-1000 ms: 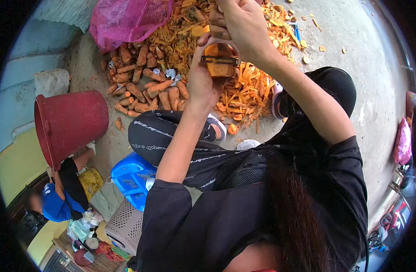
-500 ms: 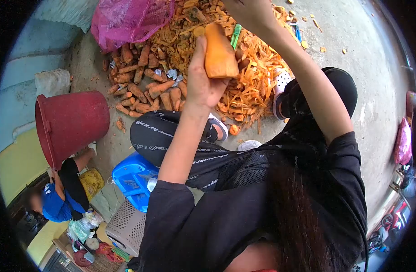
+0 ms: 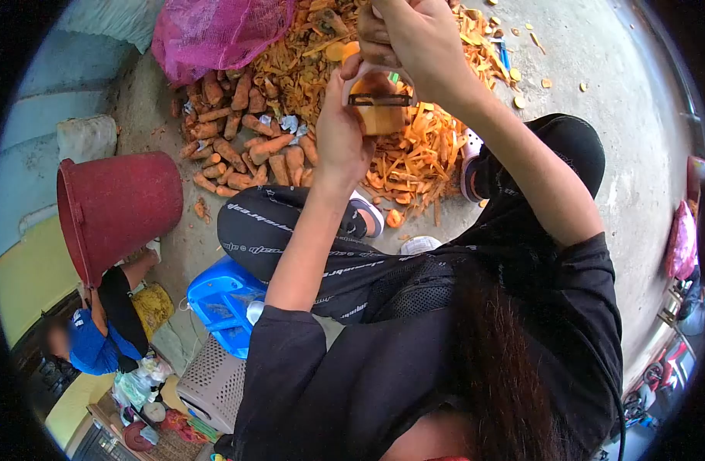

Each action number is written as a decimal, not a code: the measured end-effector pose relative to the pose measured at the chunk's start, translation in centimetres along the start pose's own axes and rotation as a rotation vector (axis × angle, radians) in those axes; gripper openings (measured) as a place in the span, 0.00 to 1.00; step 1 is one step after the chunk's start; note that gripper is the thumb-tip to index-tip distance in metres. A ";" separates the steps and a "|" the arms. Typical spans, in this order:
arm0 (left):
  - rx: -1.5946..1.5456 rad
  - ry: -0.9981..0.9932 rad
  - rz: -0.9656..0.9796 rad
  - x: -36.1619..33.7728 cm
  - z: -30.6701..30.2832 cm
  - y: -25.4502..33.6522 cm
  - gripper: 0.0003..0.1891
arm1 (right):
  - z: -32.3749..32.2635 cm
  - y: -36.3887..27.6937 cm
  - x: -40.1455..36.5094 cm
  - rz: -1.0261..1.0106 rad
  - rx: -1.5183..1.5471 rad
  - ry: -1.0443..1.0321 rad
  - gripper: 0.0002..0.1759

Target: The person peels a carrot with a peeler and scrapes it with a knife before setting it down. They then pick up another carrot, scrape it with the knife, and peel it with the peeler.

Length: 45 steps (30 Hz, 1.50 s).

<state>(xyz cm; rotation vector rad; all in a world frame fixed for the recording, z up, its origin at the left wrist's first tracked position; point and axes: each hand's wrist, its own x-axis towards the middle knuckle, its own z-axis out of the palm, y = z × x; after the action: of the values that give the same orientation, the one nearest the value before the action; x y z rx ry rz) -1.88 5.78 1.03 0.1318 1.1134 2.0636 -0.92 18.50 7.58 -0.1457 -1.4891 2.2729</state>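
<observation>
My left hand is wrapped round a thick, peeled-looking carrot, held up above the heap of peelings. My right hand is closed on a peeler with a pale frame and a dark crossbar. The peeler's head lies over the carrot, hiding much of it. Beneath and behind the hands spreads a heap of orange peelings. Unpeeled, dirt-marked carrots lie on the floor left of my left hand.
A pink mesh sack lies at the top left. A red bucket and a blue plastic container stand to the left. A blue-handled tool lies by the peelings. Another person is beyond the bucket.
My right hand has come down from the top edge, bringing the peeler over the carrot. The carrot stays in my left hand, now largely covered by the peeler.
</observation>
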 end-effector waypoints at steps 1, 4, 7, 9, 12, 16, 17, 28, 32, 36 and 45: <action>0.054 -0.005 0.060 -0.2 0.2 -0.2 0.21 | -0.1 -0.6 0.0 0.074 -0.013 0.019 0.12; 0.124 -0.153 -0.095 -1.2 0.1 -0.9 0.23 | -6.9 3.6 7.1 -0.379 -0.231 0.242 0.10; -0.070 -0.116 -0.146 -1.0 0.7 -0.5 0.25 | -5.4 1.7 5.5 -0.258 -0.340 0.164 0.08; -0.067 -0.086 -0.117 -0.9 0.4 -0.5 0.26 | -3.7 -0.1 3.8 -0.305 -0.626 0.022 0.08; -0.089 0.064 -0.125 0.1 0.6 -0.2 0.24 | -3.7 1.0 3.8 -0.695 -0.893 -0.053 0.09; -0.166 -0.036 -0.127 0.7 -1.4 -0.4 0.23 | -2.2 -0.2 2.0 -0.208 0.000 -0.065 0.12; -0.153 0.006 -0.117 0.7 -1.6 -0.5 0.23 | -1.5 -0.4 1.2 -0.123 0.050 -0.072 0.12; 0.169 -0.037 -0.036 -0.6 -0.7 -1.0 0.24 | -2.6 -0.3 2.4 -0.148 -0.223 0.120 0.12; 0.067 -0.140 -0.035 -0.9 1.1 -0.5 0.26 | -6.0 1.4 5.8 -0.312 -0.323 0.073 0.09; -0.048 0.008 -0.041 -0.3 0.3 0.0 0.25 | -4.2 0.9 4.8 -0.776 -0.756 0.022 0.09; -0.346 -0.077 -0.108 0.8 -1.5 0.8 0.16 | 0.9 -0.5 -1.3 -0.214 0.099 -0.069 0.13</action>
<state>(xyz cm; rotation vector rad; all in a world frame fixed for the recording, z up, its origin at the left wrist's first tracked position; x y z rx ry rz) -3.52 5.06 0.48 -0.0202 0.6893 2.1003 0.14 17.37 8.21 0.1169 -1.3518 2.1917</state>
